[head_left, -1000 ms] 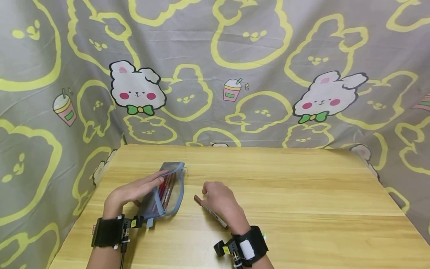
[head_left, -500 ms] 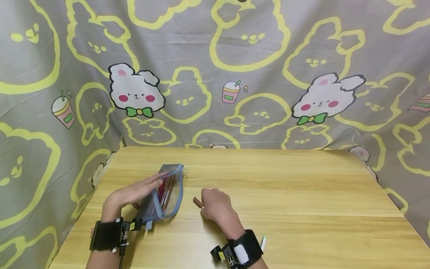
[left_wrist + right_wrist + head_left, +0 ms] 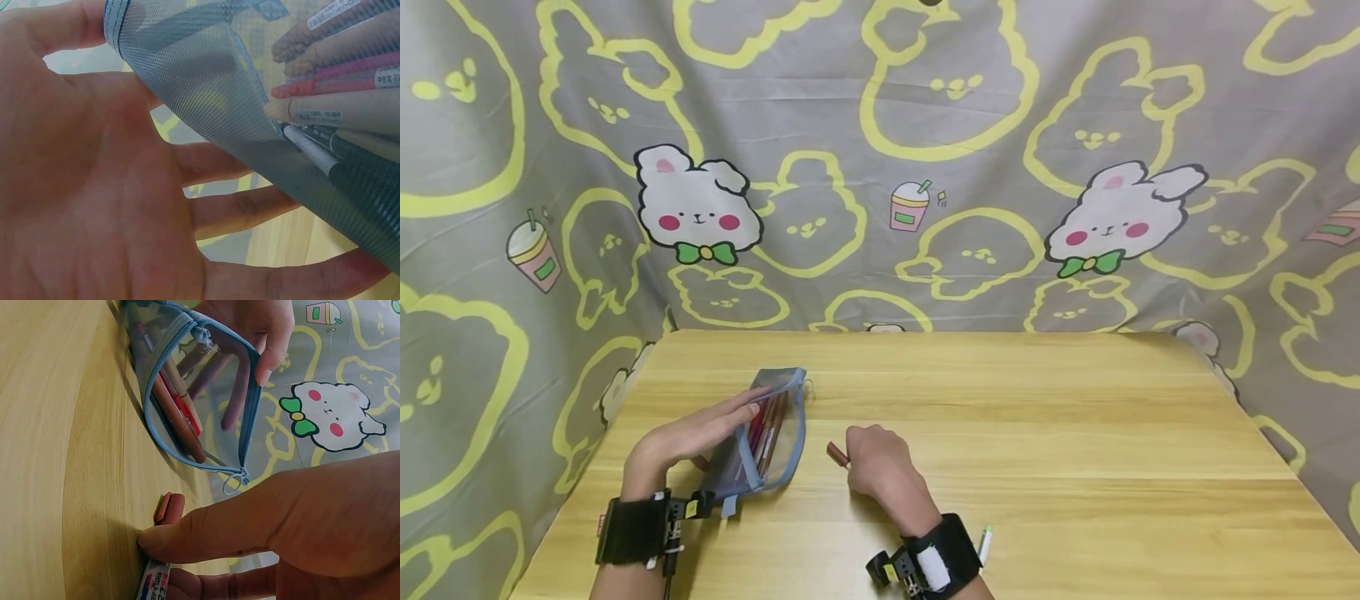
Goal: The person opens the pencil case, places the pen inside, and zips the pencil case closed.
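Note:
My left hand [image 3: 703, 432] holds the edge of a blue mesh pencil case [image 3: 727, 467], thumb on the zipped rim and fingers stretched along the mesh. The case's mouth gapes toward the right. Inside, several pens [image 3: 350, 109] show through the mesh, among them red and brown ones [image 3: 178, 419]. To the right of the case, my right hand [image 3: 883, 462] pinches a marker pen [image 3: 155, 581] between thumb and fingers, low over the table. The marker's brown cap [image 3: 838, 454] sticks out on the side facing the case; its white printed barrel is mostly hidden by the hand in the head view.
A white pen with a green end [image 3: 986, 544] lies on the wooden table [image 3: 1075, 433], just right of my right wristband. A grey curtain with yellow outlines [image 3: 820, 108] hangs behind the table and along both sides.
A second ago the marker's barrel stretched out below my right hand; now the fingers grip it and mostly cover it. The green-ended pen has come into fuller view. My left hand keeps its hold.

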The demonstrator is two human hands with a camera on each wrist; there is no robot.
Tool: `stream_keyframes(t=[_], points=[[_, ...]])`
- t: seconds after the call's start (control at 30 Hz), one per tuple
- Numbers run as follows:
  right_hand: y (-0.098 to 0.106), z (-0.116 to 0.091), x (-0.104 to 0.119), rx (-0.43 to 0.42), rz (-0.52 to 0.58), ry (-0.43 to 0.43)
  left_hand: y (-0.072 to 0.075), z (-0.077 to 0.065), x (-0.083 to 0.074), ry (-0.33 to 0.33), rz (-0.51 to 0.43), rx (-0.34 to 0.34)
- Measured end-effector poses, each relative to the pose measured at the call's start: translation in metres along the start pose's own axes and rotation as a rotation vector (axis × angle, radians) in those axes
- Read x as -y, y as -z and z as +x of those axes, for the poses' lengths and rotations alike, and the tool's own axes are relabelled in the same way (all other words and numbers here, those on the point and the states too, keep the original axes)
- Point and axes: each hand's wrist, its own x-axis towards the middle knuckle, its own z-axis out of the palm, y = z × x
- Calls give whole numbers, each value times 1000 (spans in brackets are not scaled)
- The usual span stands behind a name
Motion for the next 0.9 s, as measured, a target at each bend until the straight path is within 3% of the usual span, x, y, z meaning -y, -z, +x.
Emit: stream_keyframes(t=[0.4,0.9], points=[[0,-1,-2,-2,42,40,-1,0,0,17,-6,-6],[5,-1,-2,-117,153,65,-1,0,-2,8,0,0]])
